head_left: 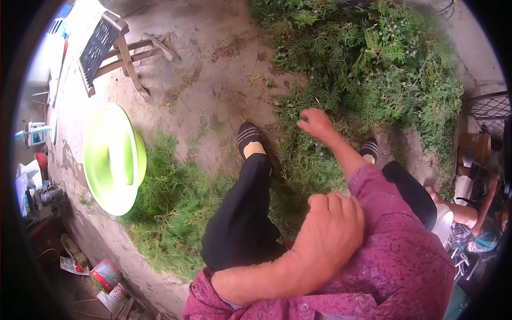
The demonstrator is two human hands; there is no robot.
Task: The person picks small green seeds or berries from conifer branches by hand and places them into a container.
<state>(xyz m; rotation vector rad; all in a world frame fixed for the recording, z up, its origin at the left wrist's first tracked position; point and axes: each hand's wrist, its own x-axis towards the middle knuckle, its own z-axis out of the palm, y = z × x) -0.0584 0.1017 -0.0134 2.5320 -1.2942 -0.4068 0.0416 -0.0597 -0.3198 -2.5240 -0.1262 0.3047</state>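
On the floor (213,32), feathery green branches (373,69), flecked paler, are heaped at upper right; looser sprigs (165,213) are strewn beside a lime tub (98,170). The left hand (330,226) is curled before the shirt (397,256), the right hand (317,125) bunched over the branches; whether anything is gripped cannot be told.

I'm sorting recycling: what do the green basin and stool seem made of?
Green basin: probably smooth plastic, from its bright colour and pale highlights. Stool: legs look like bare wood, tan and matte; the dark, patterned seat might be woven or perforated plastic.
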